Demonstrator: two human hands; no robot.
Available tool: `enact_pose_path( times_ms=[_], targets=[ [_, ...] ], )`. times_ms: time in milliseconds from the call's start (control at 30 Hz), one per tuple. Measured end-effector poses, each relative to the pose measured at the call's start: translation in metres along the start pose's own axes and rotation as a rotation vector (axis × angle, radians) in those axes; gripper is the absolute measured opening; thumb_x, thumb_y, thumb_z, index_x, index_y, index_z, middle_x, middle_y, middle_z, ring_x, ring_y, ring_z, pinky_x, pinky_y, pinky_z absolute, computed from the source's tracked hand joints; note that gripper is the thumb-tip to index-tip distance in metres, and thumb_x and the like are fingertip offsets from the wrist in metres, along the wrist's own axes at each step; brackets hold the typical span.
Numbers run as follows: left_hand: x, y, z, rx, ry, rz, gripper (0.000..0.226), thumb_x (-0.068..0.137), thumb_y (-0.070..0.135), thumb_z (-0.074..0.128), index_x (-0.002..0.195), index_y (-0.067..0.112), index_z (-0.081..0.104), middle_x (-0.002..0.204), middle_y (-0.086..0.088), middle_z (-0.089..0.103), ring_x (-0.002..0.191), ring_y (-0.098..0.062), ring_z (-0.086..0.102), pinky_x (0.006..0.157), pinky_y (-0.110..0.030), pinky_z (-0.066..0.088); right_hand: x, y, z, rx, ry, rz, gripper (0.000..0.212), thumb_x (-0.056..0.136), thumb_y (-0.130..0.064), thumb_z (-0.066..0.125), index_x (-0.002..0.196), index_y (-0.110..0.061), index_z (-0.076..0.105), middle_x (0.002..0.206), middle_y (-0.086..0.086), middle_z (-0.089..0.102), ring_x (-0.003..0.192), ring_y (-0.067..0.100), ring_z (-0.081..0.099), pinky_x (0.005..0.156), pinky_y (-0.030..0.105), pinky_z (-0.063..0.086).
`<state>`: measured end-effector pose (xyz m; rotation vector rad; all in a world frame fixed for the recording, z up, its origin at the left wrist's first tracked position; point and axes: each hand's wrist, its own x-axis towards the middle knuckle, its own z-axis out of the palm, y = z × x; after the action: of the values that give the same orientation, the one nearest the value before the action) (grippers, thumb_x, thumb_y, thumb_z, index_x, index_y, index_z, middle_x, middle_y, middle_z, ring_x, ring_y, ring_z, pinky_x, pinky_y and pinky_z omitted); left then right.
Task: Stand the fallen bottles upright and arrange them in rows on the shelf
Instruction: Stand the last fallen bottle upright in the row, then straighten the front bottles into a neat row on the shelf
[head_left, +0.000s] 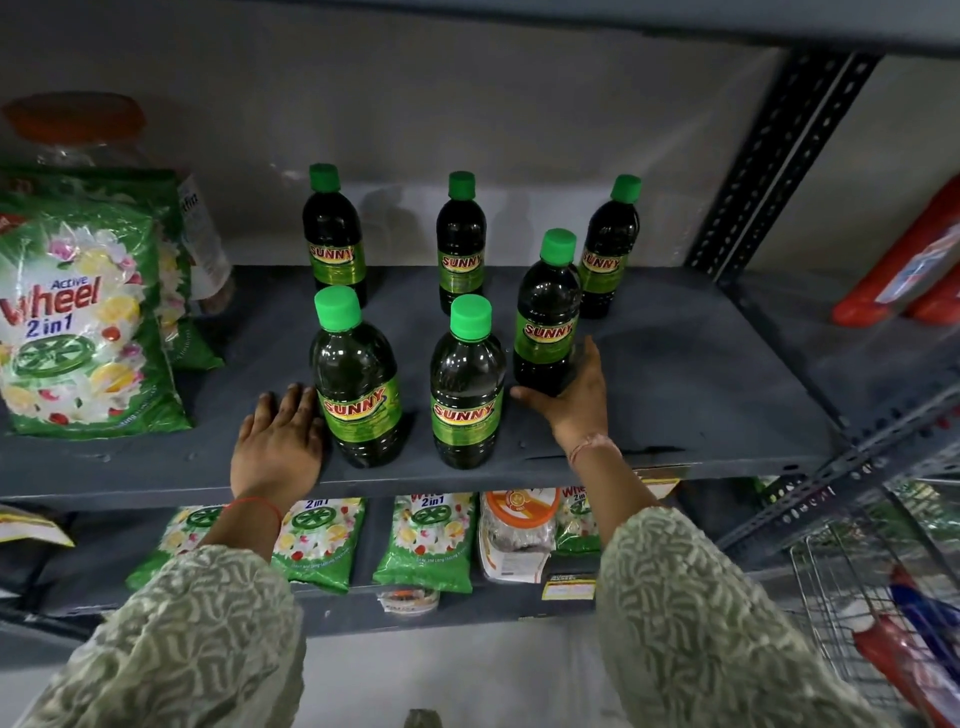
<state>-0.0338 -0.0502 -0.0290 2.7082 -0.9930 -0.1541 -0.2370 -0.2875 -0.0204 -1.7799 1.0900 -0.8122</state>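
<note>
Several dark bottles with green caps and "SUNNY" labels stand upright on the grey shelf (691, 374). Three stand at the back (332, 236) (460, 244) (609, 249). In front stand a left bottle (358, 384), a middle bottle (466, 389) and a right bottle (546, 317), which sits further back than the other two. My right hand (576, 400) wraps the base of the right front bottle. My left hand (280, 441) lies flat on the shelf, fingers apart, its fingertips against the left front bottle's side.
Green Wheel detergent bags (78, 322) and a clear jar with an orange lid (78, 130) fill the shelf's left end. Red packs (904, 270) lie at the right beyond the slotted upright (779, 161). More bags sit on the lower shelf (322, 540). A wire basket (872, 623) stands at the lower right.
</note>
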Motion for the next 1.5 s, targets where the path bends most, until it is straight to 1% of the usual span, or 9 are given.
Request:
enact_pose_path(
  times_ms=[133,267,533,733,933,1033,1100,1267,1500],
  targets=[
    [0.000,0.000,0.000,0.008,0.012,0.012,0.050,0.094,0.024,0.026,0.143,0.017,0.020,0.156,-0.005,0.020,0.145,-0.031,0.010,0.118,-0.043,0.014,0.010,-0.012,0.000,-0.013,0.004,0.013,0.079,0.057,-0.016,0.086,0.123,-0.006,0.045,0.125,0.016,0.059,0.118,0.029,0.054,0.092,0.024,0.041],
    [0.000,0.000,-0.001,0.006,0.017,0.012,0.050,0.094,0.026,0.026,0.143,0.018,0.022,0.156,-0.004,0.021,0.144,-0.031,0.012,0.118,-0.045,0.016,-0.009,-0.015,-0.005,-0.015,0.035,0.015,0.067,0.063,-0.012,0.083,0.119,-0.002,0.049,0.121,0.018,0.061,0.114,0.028,0.056,0.083,0.016,0.038],
    [0.001,-0.002,0.001,-0.042,0.018,0.000,0.050,0.095,0.029,0.025,0.144,0.019,0.021,0.156,-0.003,0.019,0.144,-0.030,0.011,0.118,-0.044,0.013,-0.078,0.013,-0.021,-0.100,0.033,-0.050,0.067,0.065,-0.032,0.081,0.118,-0.007,0.049,0.114,0.015,0.060,0.109,0.031,0.055,0.094,0.042,0.047],
    [0.003,-0.002,0.002,-0.111,0.030,0.021,0.048,0.096,0.025,0.027,0.142,0.013,0.026,0.155,-0.008,0.022,0.144,-0.031,0.014,0.117,-0.043,0.013,-0.083,0.008,-0.024,-0.112,0.034,-0.060,0.069,0.066,-0.032,0.080,0.122,-0.007,0.047,0.117,0.014,0.060,0.110,0.029,0.054,0.094,0.039,0.047],
    [-0.068,0.019,-0.001,-0.493,0.462,-0.044,0.039,0.090,0.026,0.041,0.104,-0.005,0.060,0.101,-0.032,0.062,0.100,-0.043,0.052,0.087,-0.043,0.039,-0.084,0.009,-0.024,-0.115,0.023,-0.029,0.068,0.066,-0.037,0.079,0.119,-0.009,0.048,0.115,0.013,0.060,0.109,0.028,0.055,0.095,0.043,0.049],
    [-0.112,0.057,0.015,-0.525,0.310,0.129,0.059,0.085,0.051,0.038,0.102,0.001,0.063,0.098,-0.022,0.066,0.097,-0.038,0.056,0.083,-0.037,0.041,-0.084,0.009,-0.025,-0.116,0.023,-0.042,0.065,0.066,-0.034,0.080,0.117,-0.008,0.049,0.113,0.014,0.061,0.107,0.029,0.056,0.093,0.041,0.049],
    [-0.120,0.084,0.022,-0.556,0.193,0.178,0.071,0.078,0.062,0.042,0.119,0.006,0.055,0.116,-0.019,0.062,0.111,-0.033,0.053,0.094,-0.037,0.042,-0.084,0.008,-0.026,-0.117,0.022,-0.057,0.064,0.066,-0.034,0.080,0.116,-0.007,0.050,0.112,0.014,0.061,0.106,0.029,0.057,0.092,0.040,0.049],
    [-0.100,0.130,0.021,-0.771,0.140,0.044,0.094,0.072,0.030,0.073,0.143,0.007,0.016,0.149,-0.017,0.029,0.141,-0.028,0.022,0.114,-0.034,0.022,-0.084,0.008,-0.029,-0.116,0.008,-0.075,0.064,0.066,-0.033,0.081,0.114,-0.004,0.051,0.109,0.015,0.062,0.105,0.030,0.057,0.089,0.040,0.050],
    [-0.081,0.135,0.029,-0.668,0.193,-0.038,0.069,0.065,0.016,0.078,0.125,0.003,0.047,0.120,-0.021,0.057,0.115,-0.034,0.039,0.098,-0.039,0.037,-0.084,0.021,-0.051,-0.077,-0.006,-0.085,0.061,0.064,-0.030,0.082,0.114,-0.009,0.053,0.109,0.013,0.064,0.103,0.026,0.058,0.087,0.035,0.048]
  ],
)
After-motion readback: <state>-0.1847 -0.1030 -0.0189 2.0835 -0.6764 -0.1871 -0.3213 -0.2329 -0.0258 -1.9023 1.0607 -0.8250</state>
